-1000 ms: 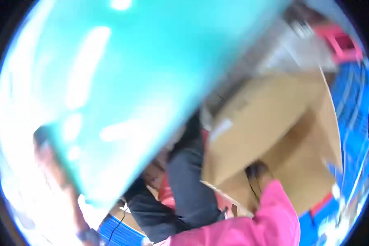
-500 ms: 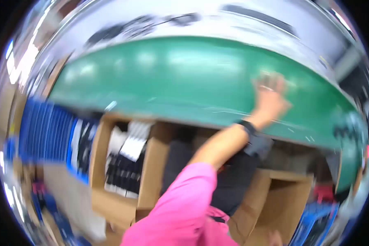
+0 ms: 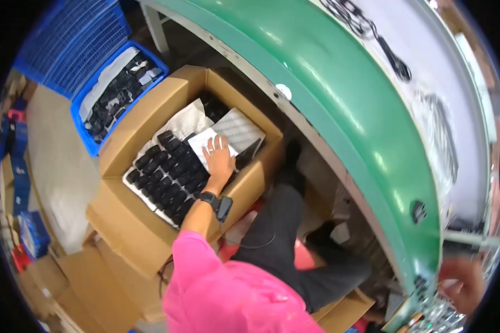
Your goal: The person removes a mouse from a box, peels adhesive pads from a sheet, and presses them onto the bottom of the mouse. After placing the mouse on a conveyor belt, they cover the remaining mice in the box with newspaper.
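Observation:
My left hand [image 3: 219, 157], with a watch on its wrist, lies palm down in an open cardboard box [image 3: 129, 143]. Its fingers are spread over a white sheet [image 3: 203, 145], touching it; whether they grip its edge does not show. Under and beside the sheet stand rows of small black blocky pieces [image 3: 164, 173], perhaps power adapters. A whitish, line-patterned flat piece [image 3: 236, 132] lies beside the sheet, with crumpled pale paper [image 3: 187, 119] behind. At the right rim a blurred hand [image 3: 462, 284] hangs over the belt's end; I cannot tell whether it is my right hand or another person's.
A blue crate [image 3: 83, 126] of black parts stands left of the box, against stacked blue crates [image 3: 75, 41]. The green conveyor belt [image 3: 339, 91] curves along the right, bearing a small black part [image 3: 419, 211]. Beyond it lies a black cable [image 3: 393, 58]. Another carton [image 3: 344, 313] stands below.
My left hand has gone from the green belt at right to the white sheet inside the cardboard box. The view has swung left, bringing the box nearer the middle.

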`<state>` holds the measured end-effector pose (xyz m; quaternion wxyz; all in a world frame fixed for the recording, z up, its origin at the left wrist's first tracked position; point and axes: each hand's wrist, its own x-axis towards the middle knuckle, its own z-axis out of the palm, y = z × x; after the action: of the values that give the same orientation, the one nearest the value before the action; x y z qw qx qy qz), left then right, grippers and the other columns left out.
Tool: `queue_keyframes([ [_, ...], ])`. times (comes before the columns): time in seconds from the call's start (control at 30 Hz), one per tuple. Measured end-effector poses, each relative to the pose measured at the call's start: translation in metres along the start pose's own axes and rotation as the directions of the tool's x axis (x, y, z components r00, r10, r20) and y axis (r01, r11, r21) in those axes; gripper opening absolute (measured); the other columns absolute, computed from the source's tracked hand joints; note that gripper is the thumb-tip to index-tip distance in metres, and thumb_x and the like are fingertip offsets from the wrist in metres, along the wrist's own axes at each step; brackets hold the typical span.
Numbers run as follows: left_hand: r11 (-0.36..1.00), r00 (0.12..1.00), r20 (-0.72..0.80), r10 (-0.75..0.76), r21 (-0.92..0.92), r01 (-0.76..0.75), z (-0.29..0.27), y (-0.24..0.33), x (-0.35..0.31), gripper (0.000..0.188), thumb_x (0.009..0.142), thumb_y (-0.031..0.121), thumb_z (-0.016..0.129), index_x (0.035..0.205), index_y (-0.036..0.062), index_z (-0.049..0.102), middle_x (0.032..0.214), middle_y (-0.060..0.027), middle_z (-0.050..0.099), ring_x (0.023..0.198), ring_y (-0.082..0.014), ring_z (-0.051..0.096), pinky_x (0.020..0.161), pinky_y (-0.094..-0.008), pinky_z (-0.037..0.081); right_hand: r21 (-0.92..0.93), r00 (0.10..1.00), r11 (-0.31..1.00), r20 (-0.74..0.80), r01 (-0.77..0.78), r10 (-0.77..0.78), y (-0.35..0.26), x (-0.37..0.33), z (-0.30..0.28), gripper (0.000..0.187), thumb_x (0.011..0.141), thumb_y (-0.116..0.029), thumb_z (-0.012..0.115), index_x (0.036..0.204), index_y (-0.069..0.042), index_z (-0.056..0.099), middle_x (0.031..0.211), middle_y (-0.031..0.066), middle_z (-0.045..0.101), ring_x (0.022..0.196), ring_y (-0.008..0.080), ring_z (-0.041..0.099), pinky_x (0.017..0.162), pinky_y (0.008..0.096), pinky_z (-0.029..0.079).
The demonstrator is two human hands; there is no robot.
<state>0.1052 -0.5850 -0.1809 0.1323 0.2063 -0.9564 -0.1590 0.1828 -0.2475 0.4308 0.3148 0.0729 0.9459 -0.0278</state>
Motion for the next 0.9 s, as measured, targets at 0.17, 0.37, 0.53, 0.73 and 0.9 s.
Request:
queue_keyframes([
  [0.17,0.952,0.963,0.258,-0.079,0.306,-0.004,0.027,-0.045,0.025,0.077,0.078,0.029,0.067,0.142,0.0004,0.035,0.147,-0.0222,0.035,0.139,-0.0387,0.028,0.107,-0.0687,0.016,0.241,0.739,0.705,-0.339,0.667,-0.583,-0.149,0.115,0.030,0.035,0.092,-0.025,0.049,0.116,0.002,0.051,0.093,0.0124,0.059,0.083,0.0190,0.060,0.075,0.0302,0.051],
  [0.37,0.955,0.959,0.280,-0.030,0.292,-0.055,0.067,-0.005,0.071,0.060,0.089,0.023,0.051,0.145,0.0063,0.035,0.150,-0.0203,0.032,0.143,-0.0364,0.023,0.103,-0.0735,0.015,0.879,0.767,0.437,0.146,0.189,-0.625,-0.108,0.147,0.133,0.046,0.081,-0.016,0.062,0.119,0.009,0.055,0.108,0.0234,0.064,0.098,0.0296,0.064,0.086,0.0383,0.049],
  [0.53,0.992,0.964,0.238,0.118,0.023,-0.127,0.063,0.025,0.058,0.071,0.083,0.027,0.058,0.149,0.0155,0.032,0.154,-0.0162,0.025,0.145,-0.0379,0.015,0.104,-0.0763,0.006,1.000,0.956,-0.005,-0.018,0.017,-0.292,-0.048,0.211,0.258,0.026,0.090,-0.011,0.060,0.109,0.006,0.056,0.090,0.0186,0.067,0.081,0.0240,0.067,0.074,0.0341,0.056],
  [0.73,0.941,0.960,0.279,0.014,0.322,-0.107,0.080,-0.001,0.076,0.048,0.089,0.024,0.052,0.134,0.0097,0.049,0.146,-0.0138,0.039,0.139,-0.0352,0.031,0.105,-0.0744,0.012,0.972,0.884,0.135,0.230,-0.190,-0.408,-0.031,0.214,0.298,0.019,0.092,-0.004,0.056,0.109,0.005,0.057,0.093,0.0142,0.067,0.083,0.0194,0.066,0.078,0.0306,0.053],
  [0.9,0.991,0.988,0.076,0.133,0.001,-0.133,-0.078,-0.019,0.104,0.023,0.081,0.005,0.051,0.102,0.0026,0.061,0.094,-0.0220,0.062,0.084,-0.0406,0.061,0.080,-0.0486,0.049,0.976,0.934,0.214,0.044,0.035,-0.356,-0.017,0.222,0.305,0.016,0.092,-0.002,0.059,0.106,0.004,0.058,0.094,0.0081,0.067,0.085,0.0126,0.063,0.080,0.0257,0.050],
])
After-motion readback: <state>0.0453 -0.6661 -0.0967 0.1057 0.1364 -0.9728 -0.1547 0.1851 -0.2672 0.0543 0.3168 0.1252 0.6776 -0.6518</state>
